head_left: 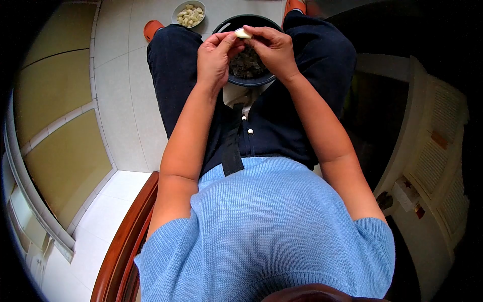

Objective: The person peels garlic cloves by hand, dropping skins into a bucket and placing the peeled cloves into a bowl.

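A pale garlic clove [243, 33] is pinched between my two hands, over a dark round basin [250, 82]. My left hand [215, 56] grips its left side between thumb and fingertips. On the other side, the thumb and index finger of my right hand [273, 49] close on it. Inside the basin lies a heap of greyish scraps [247, 64] that look like garlic skins, partly hidden by my hands. A white bowl [174, 18] holding several peeled cloves [190, 15] stands on the floor, beyond my left knee.
My dark-trousered knees flank the basin, with an orange shoe [152, 29] near the bowl. A wooden chair edge [123, 241] curves at lower left. Yellowish panels [65, 156] line the left side, and a pale cabinet-like unit [427, 166] stands at right.
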Motion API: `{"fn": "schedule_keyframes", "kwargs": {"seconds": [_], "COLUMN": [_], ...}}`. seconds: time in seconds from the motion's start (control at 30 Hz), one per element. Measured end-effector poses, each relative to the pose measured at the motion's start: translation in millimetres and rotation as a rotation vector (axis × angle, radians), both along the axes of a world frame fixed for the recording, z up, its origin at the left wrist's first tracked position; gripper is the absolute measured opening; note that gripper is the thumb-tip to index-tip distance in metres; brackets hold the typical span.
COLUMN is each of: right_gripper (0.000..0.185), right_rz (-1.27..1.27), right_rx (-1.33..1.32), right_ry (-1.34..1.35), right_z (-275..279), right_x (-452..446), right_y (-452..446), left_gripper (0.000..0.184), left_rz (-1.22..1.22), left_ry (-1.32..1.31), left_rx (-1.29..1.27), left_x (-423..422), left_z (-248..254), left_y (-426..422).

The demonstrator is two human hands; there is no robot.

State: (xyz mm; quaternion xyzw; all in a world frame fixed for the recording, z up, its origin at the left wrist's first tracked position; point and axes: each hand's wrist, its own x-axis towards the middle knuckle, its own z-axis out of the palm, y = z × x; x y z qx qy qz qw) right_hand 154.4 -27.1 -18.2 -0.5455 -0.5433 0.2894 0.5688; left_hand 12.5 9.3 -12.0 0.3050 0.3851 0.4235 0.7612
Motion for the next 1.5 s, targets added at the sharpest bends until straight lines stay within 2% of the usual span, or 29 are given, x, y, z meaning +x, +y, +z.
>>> {"fn": "schedule_keyframes", "kwargs": {"seconds": [0.17, 0.23, 0.33, 0.67, 0.73, 0.77, 0.83, 0.87, 1.0, 1.07, 1.2, 1.43, 1.5], "right_gripper": [0.025, 0.024, 0.025, 0.024, 0.023, 0.023, 0.022, 0.023, 0.026, 0.029, 0.030, 0.030, 0.030], "right_rz": [0.031, 0.079, 0.118, 0.147, 0.089, 0.089, 0.078, 0.076, 0.047, 0.034, 0.028, 0.005, 0.007], "right_rx": [-0.093, -0.208, -0.218, -0.320, -0.338, -0.340, -0.327, -0.315, -0.251, -0.246, -0.225, -0.203, -0.198], "right_ry": [0.103, 0.290, 0.419, 0.527, 0.728, 0.728, 0.804, 0.796, 0.713, 0.604, 0.555, 0.540, 0.541], "right_z": [-0.6, 5.2, 1.1, 4.3, 4.2, 4.2, 4.1, 2.8, 0.9, 3.7, 2.1, 4.0, 2.2], "right_x": [0.0, -0.6, -2.0, -1.6, 1.8, 3.3, 5.9, 6.0, 3.0, 4.5, 6.6, 8.3, 8.2], "right_y": [-0.9, -2.5, -1.3, 3.5, 4.9, 4.6, 4.2, 4.2, 2.0, 0.8, 0.1, 0.4, 0.6], "left_gripper": [0.014, 0.015, 0.015, 0.013, 0.013, 0.013, 0.012, 0.015, 0.028, 0.026, 0.019, 0.014, 0.019], "left_rz": [0.002, -0.003, 0.005, 0.037, 0.174, 0.175, 0.102, 0.057, -0.086, -0.098, -0.125, -0.108, -0.093], "left_ry": [0.013, -0.006, -0.039, -0.007, -0.011, -0.011, 0.183, 0.286, 0.416, 0.438, 0.538, 0.503, 0.430], "left_rx": [0.007, 0.012, -0.007, -0.006, -0.038, -0.040, 0.030, 0.076, 0.076, 0.091, 0.174, 0.234, 0.165], "left_x": [-0.8, -0.8, -1.2, 1.7, 1.1, 0.8, 0.9, 3.0, 6.4, 6.4, 6.0, 8.6, 8.4], "left_z": [-3.8, -4.4, -3.9, 1.3, 0.4, -0.6, -0.6, -0.9, -6.6, -10.8, -16.4, -12.2, -11.6], "left_y": [0.6, 0.8, 1.5, 0.6, 2.3, 3.6, 6.0, 4.6, 2.8, 2.4, 2.4, -1.6, -0.4]}}
